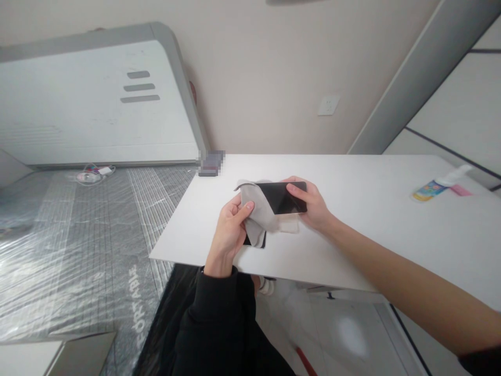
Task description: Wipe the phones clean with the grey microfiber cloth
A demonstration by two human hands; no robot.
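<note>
Hands close together above the surface (pixel 376 250), both closed. Left hand (pixel 229 232), in a black sleeve (pixel 217 308), pinching a grey microfiber cloth (pixel 256 222) between thumb and fingers, the cloth folded over the left end of a black smartphone (pixel 279 198). Right hand (pixel 313 206) gripping the smartphone's right end, fingers lying across the dark glass, bare forearm reaching in from the lower right. Smartphone held roughly level between both hands, screen up and partly under the cloth. Just below the left hand, a dark corner (pixel 254 242) showing beneath the cloth; whether part of the same phone or a second device, impossible to tell.

On the white surface, well apart from the hands and near the right edge, a colourful tube with a white cap (pixel 429 189) beside a pink strip (pixel 460 190). At the far edge, a pixelated object (pixel 210 163), too blurred to name.

Behind the surface, a beige wall (pixel 274 68) with a white wall socket (pixel 327 105). To the left, a striped grey mattress (pixel 78 250) wrapped in clear plastic, with a white charger and cable (pixel 94 175) on top, and past it a large white panel (pixel 97 99) with grey edging and three dark slots. Below, a pale tiled floor (pixel 332 334) with a red stick (pixel 304 361).
</note>
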